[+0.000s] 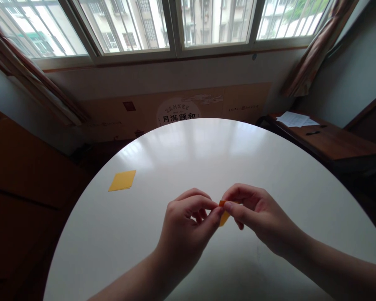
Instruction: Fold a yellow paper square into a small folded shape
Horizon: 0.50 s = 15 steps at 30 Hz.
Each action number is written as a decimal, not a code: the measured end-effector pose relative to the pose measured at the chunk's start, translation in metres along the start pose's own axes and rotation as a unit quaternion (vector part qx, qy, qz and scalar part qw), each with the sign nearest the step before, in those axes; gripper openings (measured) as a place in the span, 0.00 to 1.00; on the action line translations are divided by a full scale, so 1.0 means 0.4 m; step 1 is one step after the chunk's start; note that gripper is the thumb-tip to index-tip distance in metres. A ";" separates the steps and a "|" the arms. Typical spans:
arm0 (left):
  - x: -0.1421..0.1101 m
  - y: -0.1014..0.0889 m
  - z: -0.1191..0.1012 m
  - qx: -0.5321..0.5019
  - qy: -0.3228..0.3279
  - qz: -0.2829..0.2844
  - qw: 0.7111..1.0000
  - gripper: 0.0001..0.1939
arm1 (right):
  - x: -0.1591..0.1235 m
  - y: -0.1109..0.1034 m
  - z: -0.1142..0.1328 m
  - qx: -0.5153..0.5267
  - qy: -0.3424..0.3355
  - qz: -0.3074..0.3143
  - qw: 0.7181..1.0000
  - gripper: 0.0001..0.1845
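A small folded piece of orange-yellow paper (224,215) is pinched between both my hands above the round white table (207,159). My left hand (188,221) grips its left side with thumb and forefinger, the other fingers curled in. My right hand (253,215) pinches the right side the same way. Most of the folded piece is hidden by my fingertips. A flat yellow paper square (122,180) lies on the table to the far left, well apart from both hands.
Behind the table a printed cardboard panel (178,110) leans against the wall under a wide window (175,25). A brown desk (329,140) with white papers (296,119) and a pen stands at the right. Curtains hang at both window sides.
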State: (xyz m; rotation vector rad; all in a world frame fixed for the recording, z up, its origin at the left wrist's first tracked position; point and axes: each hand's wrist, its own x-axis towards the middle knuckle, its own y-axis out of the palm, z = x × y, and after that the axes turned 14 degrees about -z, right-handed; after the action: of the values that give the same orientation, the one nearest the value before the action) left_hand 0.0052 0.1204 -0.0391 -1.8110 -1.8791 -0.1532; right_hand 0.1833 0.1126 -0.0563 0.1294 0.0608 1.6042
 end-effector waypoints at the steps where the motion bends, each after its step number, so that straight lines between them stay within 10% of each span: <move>1: 0.000 0.000 0.001 0.000 0.006 -0.004 1.000 0.08 | 0.001 -0.001 -0.001 -0.005 0.000 -0.001 1.000 0.07; 15: -0.012 -0.004 0.000 -0.009 0.086 -0.042 0.995 0.06 | -0.008 -0.002 0.014 -0.035 -0.018 -0.049 0.998 0.03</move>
State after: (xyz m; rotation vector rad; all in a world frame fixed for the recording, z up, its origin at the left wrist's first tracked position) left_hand 0.0037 0.1159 -0.0406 -1.6742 -1.8369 -0.3466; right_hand 0.1849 0.1093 -0.0510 0.1009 -0.0168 1.5031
